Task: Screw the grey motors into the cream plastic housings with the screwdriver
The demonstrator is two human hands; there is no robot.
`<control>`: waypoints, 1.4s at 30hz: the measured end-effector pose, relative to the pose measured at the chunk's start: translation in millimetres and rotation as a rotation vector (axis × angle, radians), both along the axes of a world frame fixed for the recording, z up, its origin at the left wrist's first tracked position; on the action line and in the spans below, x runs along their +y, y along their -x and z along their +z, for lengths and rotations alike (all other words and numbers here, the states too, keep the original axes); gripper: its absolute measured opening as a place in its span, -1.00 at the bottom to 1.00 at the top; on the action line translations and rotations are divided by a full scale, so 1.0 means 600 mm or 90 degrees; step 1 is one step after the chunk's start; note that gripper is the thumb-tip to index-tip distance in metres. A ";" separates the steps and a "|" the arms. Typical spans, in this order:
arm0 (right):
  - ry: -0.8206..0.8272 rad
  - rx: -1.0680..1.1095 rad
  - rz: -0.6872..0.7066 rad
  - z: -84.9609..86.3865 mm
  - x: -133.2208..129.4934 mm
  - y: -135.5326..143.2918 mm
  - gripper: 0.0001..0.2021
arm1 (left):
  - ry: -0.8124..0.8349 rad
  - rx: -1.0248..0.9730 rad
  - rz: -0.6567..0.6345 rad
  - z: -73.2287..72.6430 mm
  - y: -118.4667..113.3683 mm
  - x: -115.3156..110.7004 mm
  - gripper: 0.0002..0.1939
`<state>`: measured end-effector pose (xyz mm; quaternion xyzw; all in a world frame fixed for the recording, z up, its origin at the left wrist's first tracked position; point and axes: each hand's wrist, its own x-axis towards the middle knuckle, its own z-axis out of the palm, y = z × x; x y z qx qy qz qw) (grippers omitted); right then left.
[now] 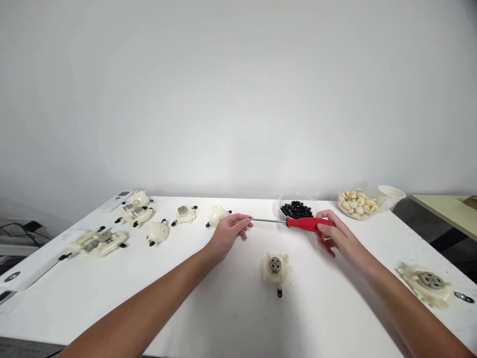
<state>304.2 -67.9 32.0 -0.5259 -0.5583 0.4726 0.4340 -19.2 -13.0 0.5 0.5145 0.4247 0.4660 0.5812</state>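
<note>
The screwdriver (307, 224) you hold has a smooth red plastic-looking handle with a slight sheen and a slim grey metal shaft, while the cream housing (267, 272) below it looks like smooth, faintly glossy plastic around a duller grey metallic-looking disc (275, 264). Your white surface (231, 308) looks smooth with a soft sheen, and the wall (238, 99) is matt. Near the wall, you have a clear, shiny plastic-looking bowl (316, 203) of glossy black pieces (297, 210).
</note>
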 end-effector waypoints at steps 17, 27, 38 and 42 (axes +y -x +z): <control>-0.011 -0.043 -0.037 0.000 -0.003 0.004 -0.53 | -0.014 0.026 -0.004 -0.001 0.000 -0.001 -0.68; 0.007 0.000 -0.053 0.004 -0.001 0.004 -0.55 | -0.021 0.032 -0.019 -0.007 0.000 0.000 -0.71; 0.020 0.040 -0.030 0.001 0.003 0.002 -0.58 | -0.016 0.043 -0.018 -0.010 0.000 0.002 -0.71; 0.062 -0.041 -0.073 0.001 0.003 -0.001 -0.46 | -0.028 0.049 -0.024 -0.011 0.001 0.002 -0.68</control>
